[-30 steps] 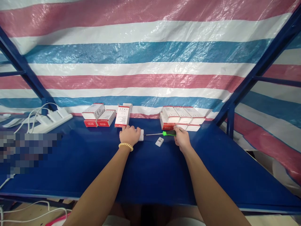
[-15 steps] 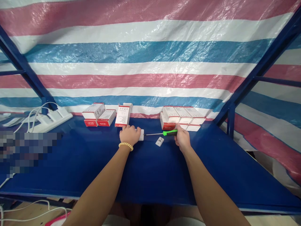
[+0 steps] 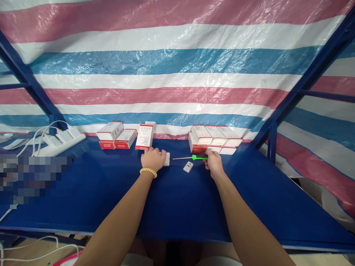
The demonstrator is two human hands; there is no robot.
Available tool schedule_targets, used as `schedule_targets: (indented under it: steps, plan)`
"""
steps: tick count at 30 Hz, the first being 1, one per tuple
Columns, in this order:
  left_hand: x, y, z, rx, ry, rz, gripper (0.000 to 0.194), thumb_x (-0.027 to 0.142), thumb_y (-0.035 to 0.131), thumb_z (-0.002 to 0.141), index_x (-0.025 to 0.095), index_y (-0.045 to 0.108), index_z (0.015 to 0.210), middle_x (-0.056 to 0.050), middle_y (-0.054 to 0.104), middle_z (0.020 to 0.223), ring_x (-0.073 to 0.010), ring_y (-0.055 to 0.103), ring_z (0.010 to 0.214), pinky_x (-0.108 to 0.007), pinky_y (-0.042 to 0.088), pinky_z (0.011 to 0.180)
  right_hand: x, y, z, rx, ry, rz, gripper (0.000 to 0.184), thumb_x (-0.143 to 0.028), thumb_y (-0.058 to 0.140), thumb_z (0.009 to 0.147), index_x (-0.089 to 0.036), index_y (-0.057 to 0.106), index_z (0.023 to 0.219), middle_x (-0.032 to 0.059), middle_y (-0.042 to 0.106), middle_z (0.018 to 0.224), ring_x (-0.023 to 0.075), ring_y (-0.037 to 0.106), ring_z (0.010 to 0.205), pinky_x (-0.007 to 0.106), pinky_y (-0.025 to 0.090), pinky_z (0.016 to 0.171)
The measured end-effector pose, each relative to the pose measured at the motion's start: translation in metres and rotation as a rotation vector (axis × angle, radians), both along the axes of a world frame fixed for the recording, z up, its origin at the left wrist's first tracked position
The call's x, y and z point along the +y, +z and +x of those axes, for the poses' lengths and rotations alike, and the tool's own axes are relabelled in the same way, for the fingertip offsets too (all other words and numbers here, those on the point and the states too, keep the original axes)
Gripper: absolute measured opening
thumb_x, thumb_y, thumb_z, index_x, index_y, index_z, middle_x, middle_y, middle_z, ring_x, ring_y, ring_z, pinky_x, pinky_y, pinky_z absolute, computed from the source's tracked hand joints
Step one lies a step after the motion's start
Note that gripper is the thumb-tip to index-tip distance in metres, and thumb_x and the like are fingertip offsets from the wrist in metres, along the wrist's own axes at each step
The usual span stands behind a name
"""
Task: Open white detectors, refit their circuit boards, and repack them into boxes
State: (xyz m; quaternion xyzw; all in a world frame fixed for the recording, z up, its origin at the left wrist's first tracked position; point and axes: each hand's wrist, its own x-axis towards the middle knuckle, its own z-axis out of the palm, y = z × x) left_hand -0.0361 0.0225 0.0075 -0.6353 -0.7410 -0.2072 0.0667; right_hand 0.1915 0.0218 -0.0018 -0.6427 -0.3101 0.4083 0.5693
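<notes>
My left hand [image 3: 153,159], with a yellow coiled band at the wrist, is closed over a small white plastic case [image 3: 167,159] on the table. Only the case's right end shows beyond my fingers. My right hand [image 3: 214,162] grips the handle of a green and black screwdriver [image 3: 197,157]. Its shaft lies level and points left, the tip at the side of the white case. Just below the shaft a small white plate with cut-outs [image 3: 188,167] rests on the blue table [image 3: 183,207].
Behind my left hand stands a white and red box [image 3: 144,136], with several more boxes [image 3: 111,130] to its left. Stacked boxes [image 3: 215,135] sit behind my right hand. A white power strip [image 3: 59,142] with cables lies far left. Striped sheeting [image 3: 177,62] hangs behind.
My right hand has shifted its fingers slightly on the screwdriver handle, which looks turned a little. The left hand, the white case and the plate have stayed in place.
</notes>
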Motion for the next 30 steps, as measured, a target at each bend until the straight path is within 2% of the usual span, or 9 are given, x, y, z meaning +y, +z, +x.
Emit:
schedule_targets:
  steps: [4, 10, 14, 20, 26, 30]
  plan:
    - [0.0005, -0.0003, 0.0008, -0.007, -0.011, -0.004, 0.042, 0.039, 0.036, 0.086, 0.017, 0.072, 0.088, -0.012, 0.067, 0.096, -0.0301, 0.057, 0.100, -0.039, 0.047, 0.077, -0.0016, 0.0015, -0.0003, 0.020, 0.024, 0.027, 0.009, -0.028, 0.052, 0.078, -0.021, 0.047, 0.077, -0.0040, 0.049, 0.045, 0.0099, 0.039, 0.034, 0.019, 0.023, 0.027]
    - [0.0004, -0.0005, 0.0007, -0.001, -0.009, 0.000, 0.042, 0.039, 0.036, 0.087, 0.017, 0.072, 0.090, -0.013, 0.067, 0.096, -0.0302, 0.056, 0.101, -0.040, 0.047, 0.078, -0.0049, 0.0022, 0.0002, -0.050, 0.021, 0.040, 0.033, -0.050, 0.050, 0.084, -0.021, 0.049, 0.068, -0.0071, 0.036, 0.035, 0.0074, 0.027, 0.028, 0.020, 0.018, 0.026]
    - [0.0000, 0.0002, 0.0012, 0.004, 0.000, -0.003, 0.043, 0.039, 0.036, 0.087, 0.017, 0.073, 0.090, -0.013, 0.067, 0.096, -0.0303, 0.056, 0.101, -0.040, 0.047, 0.078, -0.0043, 0.0014, 0.0005, -0.017, 0.021, 0.041, 0.027, -0.042, 0.059, 0.079, -0.021, 0.046, 0.066, -0.0090, 0.031, 0.036, 0.0066, 0.026, 0.030, 0.019, 0.017, 0.027]
    - [0.0000, 0.0003, 0.0013, 0.004, -0.005, -0.001, 0.043, 0.039, 0.036, 0.087, 0.017, 0.072, 0.089, -0.012, 0.068, 0.096, -0.0300, 0.057, 0.100, -0.040, 0.047, 0.077, -0.0020, 0.0027, 0.0000, 0.033, 0.002, 0.017, 0.010, -0.026, 0.057, 0.075, -0.020, 0.050, 0.078, -0.0059, 0.045, 0.043, 0.0081, 0.035, 0.034, 0.018, 0.022, 0.028]
    - [0.0011, -0.0015, 0.0005, -0.006, -0.015, 0.003, 0.042, 0.039, 0.036, 0.086, 0.018, 0.072, 0.089, -0.011, 0.067, 0.095, -0.0299, 0.057, 0.099, -0.040, 0.047, 0.077, -0.0017, 0.0019, 0.0009, 0.053, 0.026, 0.045, 0.009, -0.026, 0.052, 0.075, -0.021, 0.046, 0.073, -0.0039, 0.050, 0.044, 0.0093, 0.039, 0.033, 0.018, 0.023, 0.026]
    - [0.0014, -0.0016, 0.0004, -0.012, -0.016, -0.001, 0.042, 0.040, 0.036, 0.087, 0.019, 0.072, 0.090, -0.011, 0.067, 0.095, -0.0301, 0.057, 0.099, -0.041, 0.047, 0.077, -0.0027, 0.0006, 0.0019, 0.011, 0.049, 0.034, 0.021, -0.039, 0.050, 0.082, -0.022, 0.046, 0.071, -0.0051, 0.046, 0.038, 0.0098, 0.035, 0.028, 0.019, 0.020, 0.025]
